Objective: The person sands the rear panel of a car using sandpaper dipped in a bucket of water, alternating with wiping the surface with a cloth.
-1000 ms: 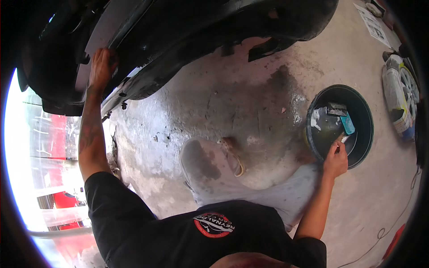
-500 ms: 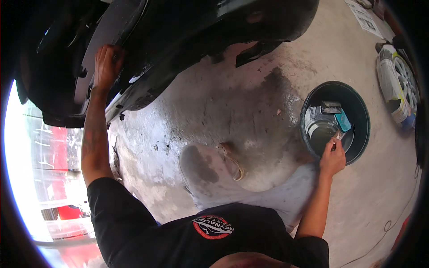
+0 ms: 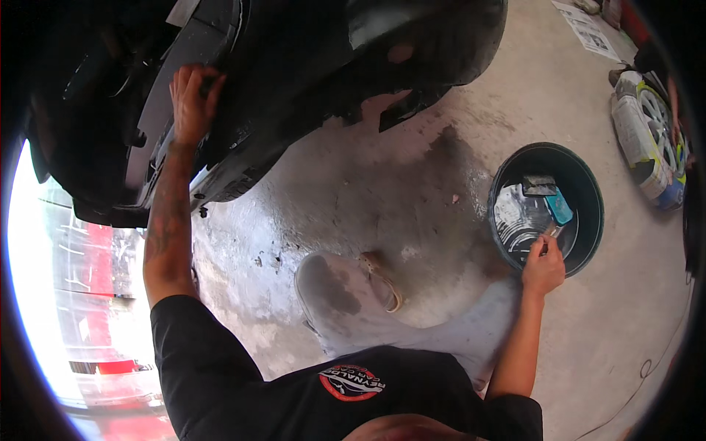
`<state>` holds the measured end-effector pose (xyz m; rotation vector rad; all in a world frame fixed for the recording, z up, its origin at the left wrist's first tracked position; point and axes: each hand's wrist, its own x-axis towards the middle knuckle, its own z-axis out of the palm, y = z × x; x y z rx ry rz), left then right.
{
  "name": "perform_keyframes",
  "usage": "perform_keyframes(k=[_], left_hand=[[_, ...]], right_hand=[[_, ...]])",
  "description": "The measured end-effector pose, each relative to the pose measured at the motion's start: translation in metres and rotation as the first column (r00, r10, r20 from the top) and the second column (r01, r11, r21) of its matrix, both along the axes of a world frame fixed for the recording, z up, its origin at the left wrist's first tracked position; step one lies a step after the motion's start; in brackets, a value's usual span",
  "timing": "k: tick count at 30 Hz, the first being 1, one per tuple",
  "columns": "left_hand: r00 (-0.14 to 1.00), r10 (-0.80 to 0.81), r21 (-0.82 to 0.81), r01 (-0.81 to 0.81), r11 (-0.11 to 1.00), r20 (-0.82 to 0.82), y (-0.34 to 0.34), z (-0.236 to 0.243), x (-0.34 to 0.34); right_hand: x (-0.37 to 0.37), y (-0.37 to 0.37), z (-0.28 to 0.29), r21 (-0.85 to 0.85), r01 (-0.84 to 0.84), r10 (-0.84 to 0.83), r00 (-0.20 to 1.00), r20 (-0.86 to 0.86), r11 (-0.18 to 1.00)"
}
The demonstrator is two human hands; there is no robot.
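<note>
My left hand (image 3: 193,106) is at the grey strip (image 3: 154,136) along the black car bodywork (image 3: 316,66), fingers curled round something dark that I cannot make out. My right hand (image 3: 543,268) is at the near side of a dark bucket (image 3: 597,192), closed on a thin tan object pointing into it. Inside, rippled water lies beside a turquoise block (image 3: 558,207) and a grey-black block (image 3: 539,184), both just beyond my right fingers.
A wheel (image 3: 656,128) partly masked with paper lies at the right, below printed sheets (image 3: 588,29). The concrete floor (image 3: 382,191) has wet patches. A cable (image 3: 640,375) runs at lower right. My bent legs are below; a bright plastic-like sheet (image 3: 73,294) is at left.
The view has shifted slightly. My left hand has moved up along the bodywork. My right hand stays at the bucket, where ripples now show in the water.
</note>
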<state>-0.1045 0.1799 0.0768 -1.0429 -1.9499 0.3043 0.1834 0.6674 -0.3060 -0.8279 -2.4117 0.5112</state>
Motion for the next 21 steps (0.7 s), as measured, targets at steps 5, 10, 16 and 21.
perform_keyframes(k=[5, 10, 16, 21], left_hand=[[0.99, -0.075, 0.097, 0.087, 0.991, -0.119, 0.072, 0.011, -0.063], [0.984, 0.005, 0.149, 0.022, 0.989, -0.178, 0.069, 0.003, -0.035], [0.995, 0.013, 0.126, 0.0, 0.992, -0.102, 0.073, 0.015, -0.037], [0.985, 0.071, 0.143, -0.048, 0.989, -0.156, 0.079, 0.01, -0.044]], right_hand=[[0.002, 0.0, 0.0, 0.017, 0.036, -0.038, 0.995, 0.095, 0.999], [0.003, 0.001, 0.004, 0.05, 0.021, -0.025, 0.996, 0.085, 0.999], [0.001, -0.001, 0.007, -0.042, 0.033, -0.029, 0.993, 0.111, 0.999], [0.003, -0.002, 0.007, -0.003, 0.028, -0.028, 0.994, 0.103, 1.0]])
